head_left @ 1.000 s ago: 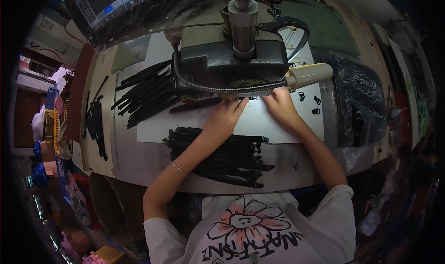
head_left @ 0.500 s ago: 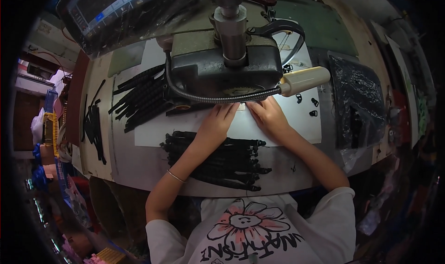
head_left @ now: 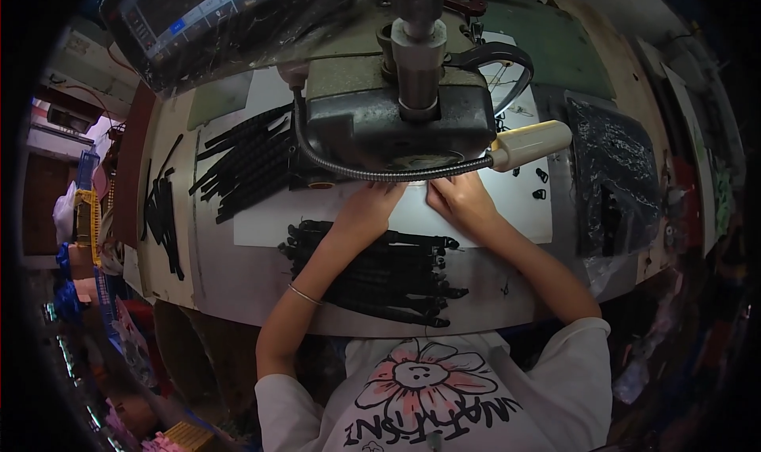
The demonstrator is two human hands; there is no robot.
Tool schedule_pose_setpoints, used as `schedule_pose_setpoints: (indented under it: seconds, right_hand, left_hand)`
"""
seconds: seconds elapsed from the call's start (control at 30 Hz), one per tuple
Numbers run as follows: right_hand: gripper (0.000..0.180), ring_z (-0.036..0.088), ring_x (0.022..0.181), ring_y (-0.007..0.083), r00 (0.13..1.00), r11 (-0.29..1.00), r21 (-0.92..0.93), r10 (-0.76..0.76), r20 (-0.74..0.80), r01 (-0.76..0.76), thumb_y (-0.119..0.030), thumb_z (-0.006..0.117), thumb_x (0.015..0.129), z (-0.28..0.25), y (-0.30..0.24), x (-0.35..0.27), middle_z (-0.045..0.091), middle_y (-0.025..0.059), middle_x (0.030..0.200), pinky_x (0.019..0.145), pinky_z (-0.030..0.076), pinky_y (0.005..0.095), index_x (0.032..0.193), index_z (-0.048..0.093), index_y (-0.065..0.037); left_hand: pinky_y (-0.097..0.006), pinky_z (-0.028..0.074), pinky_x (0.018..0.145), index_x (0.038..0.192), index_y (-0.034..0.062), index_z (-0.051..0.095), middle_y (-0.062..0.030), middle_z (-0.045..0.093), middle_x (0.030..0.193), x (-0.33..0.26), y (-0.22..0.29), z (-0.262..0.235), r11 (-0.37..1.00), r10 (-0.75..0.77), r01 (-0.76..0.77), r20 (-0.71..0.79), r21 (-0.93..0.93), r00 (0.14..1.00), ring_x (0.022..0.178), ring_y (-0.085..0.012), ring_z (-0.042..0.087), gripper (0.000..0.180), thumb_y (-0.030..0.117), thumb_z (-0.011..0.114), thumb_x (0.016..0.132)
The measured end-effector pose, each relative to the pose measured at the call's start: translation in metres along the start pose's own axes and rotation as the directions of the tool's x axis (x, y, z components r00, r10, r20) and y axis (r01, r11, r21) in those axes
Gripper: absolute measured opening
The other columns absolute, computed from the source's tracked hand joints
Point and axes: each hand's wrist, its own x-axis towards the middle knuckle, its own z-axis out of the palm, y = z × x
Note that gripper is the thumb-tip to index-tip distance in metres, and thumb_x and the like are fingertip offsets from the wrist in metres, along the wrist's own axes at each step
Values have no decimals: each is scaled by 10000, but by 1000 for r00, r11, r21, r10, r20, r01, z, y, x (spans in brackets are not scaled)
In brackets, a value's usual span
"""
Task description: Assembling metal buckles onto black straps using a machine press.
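A dark sewing machine head (head_left: 400,123) stands in front of me, with a flexible metal hose (head_left: 396,174) curving along its lower edge. My left hand (head_left: 371,210) reaches in under the hose, its fingers bent and their tips hidden. Opposite it, a short gap away, my right hand (head_left: 464,198) has its fingers curled together beside the lit work spot. Whatever lies between the fingers is too small and covered to make out. Just below my hands, a bundle of black fabric straps (head_left: 372,273) lies across the table's near side, partly under my left forearm.
More black straps (head_left: 246,158) are piled left of the machine, and a thinner bunch (head_left: 162,222) lies farther left. Small black buckles (head_left: 541,194) sit on the white sheet at right. Beyond are a pale lamp handle (head_left: 531,145), a dark plastic bag (head_left: 614,174) and a screen (head_left: 206,20).
The view has shifted a little, so the machine appears farther right. My left fingers are now more hidden under the hose, and my right fingers look more curled.
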Motion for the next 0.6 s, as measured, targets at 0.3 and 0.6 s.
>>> schedule_pose_setpoints:
  seconds: [0.3, 0.6]
  right_hand:
    - [209, 511, 799, 327, 1000, 1000, -24, 5, -1, -5, -26, 645, 680, -2, 0, 3, 539, 160, 854, 708, 410, 399, 875, 576, 0]
    - [205, 498, 856, 289, 999, 999, -17, 42, 18, -42, -43, 636, 706, -4, -6, -3, 493, 150, 920, 757, 410, 372, 896, 584, 15]
  left_hand:
    - [-405, 477, 799, 1227, 14, 452, -205, 477, 1193, 3, 3, 0, 998, 35, -34, -33, 43, 999, 1053, -368, 498, 500, -41, 447, 729]
    - [-388, 475, 803, 1242, 27, 456, -145, 416, 1252, -2, 6, -7, 999, 9, -8, 22, -42, 1000, 1152, -341, 429, 538, -75, 439, 714]
